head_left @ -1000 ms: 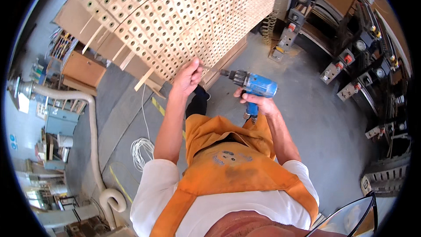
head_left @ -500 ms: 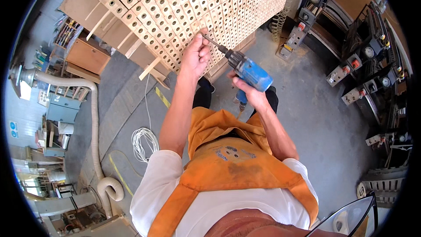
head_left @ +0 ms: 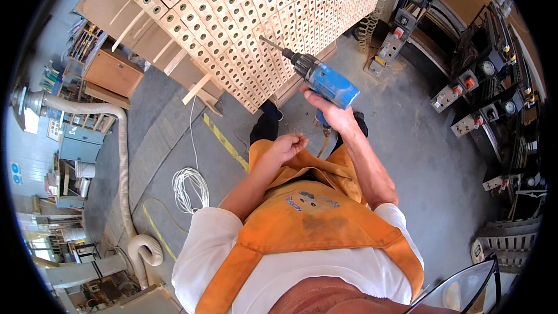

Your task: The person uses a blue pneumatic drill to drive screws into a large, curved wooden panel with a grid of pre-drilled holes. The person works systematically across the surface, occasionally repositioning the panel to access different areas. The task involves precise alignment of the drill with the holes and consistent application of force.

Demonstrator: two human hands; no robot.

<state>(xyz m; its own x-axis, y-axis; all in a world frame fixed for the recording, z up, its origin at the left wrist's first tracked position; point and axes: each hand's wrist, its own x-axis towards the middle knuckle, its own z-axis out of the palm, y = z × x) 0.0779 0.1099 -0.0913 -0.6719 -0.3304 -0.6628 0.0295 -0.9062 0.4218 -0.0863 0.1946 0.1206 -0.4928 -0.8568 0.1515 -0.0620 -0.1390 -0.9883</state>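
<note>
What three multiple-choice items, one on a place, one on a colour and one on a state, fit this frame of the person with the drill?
1. Where does the drill point?
A. at the stack of wooden blocks
B. at the floor
C. at the hose

2. What colour is the drill's body?
A. red
B. blue
C. green

3. What is the left hand doing?
A. gripping the drill
B. lying on the stack
C. curled near the apron, off the drill

Answers:
1 A, the bit aims at the stack.
2 B, the casing is blue.
3 C, only the right hand grips the drill.
</note>
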